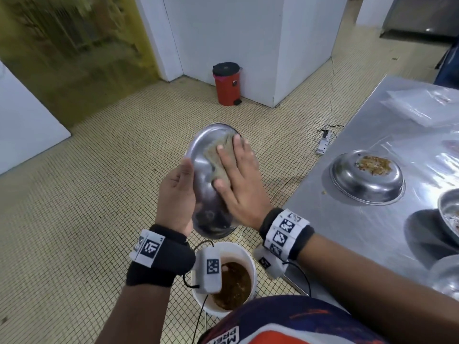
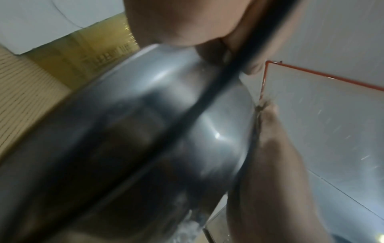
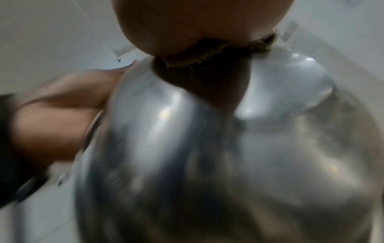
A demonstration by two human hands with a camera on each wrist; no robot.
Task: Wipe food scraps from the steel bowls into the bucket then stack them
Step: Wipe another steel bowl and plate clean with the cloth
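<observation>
- Steel bowl (image 1: 206,175), round, shallow and shiny, tipped on edge between both hands, hollow turned toward the right palm, directly above the bucket (image 1: 248,259).
- Left hand (image 1: 175,197) cupped behind the bowl's smooth outer curve, thumb hooked over the near rim, fingers hidden behind the metal; in the left wrist view the blurred, mirror-like underside fills most of the picture.
- Right hand (image 1: 238,180) flat, fingers straight and slightly spread, pressing a coarse, tan, fibrous scrub pad (image 1: 218,157) against the inner wall of the bowl.
- Frayed edge of the pad peeking out under the palm in the right wrist view, against glossy grey steel.
- White, round plastic bucket below the wrists on the small-tiled floor, holding a brown, wet-looking mass of scraps.
- To the right of the right hand, on a brushed metal table (image 1: 372,125), a second steel bowl (image 1: 367,177), upright, wide-rimmed, with a crumbly orange-brown patch of food inside.
- Further right, at the picture's edge, part of another steel bowl (image 1: 449,212) with scraps, cut off by the frame.
- Beyond the hands, well apart, a red cylindrical pedal bin (image 1: 227,83) with a black lid against a white wall.
</observation>
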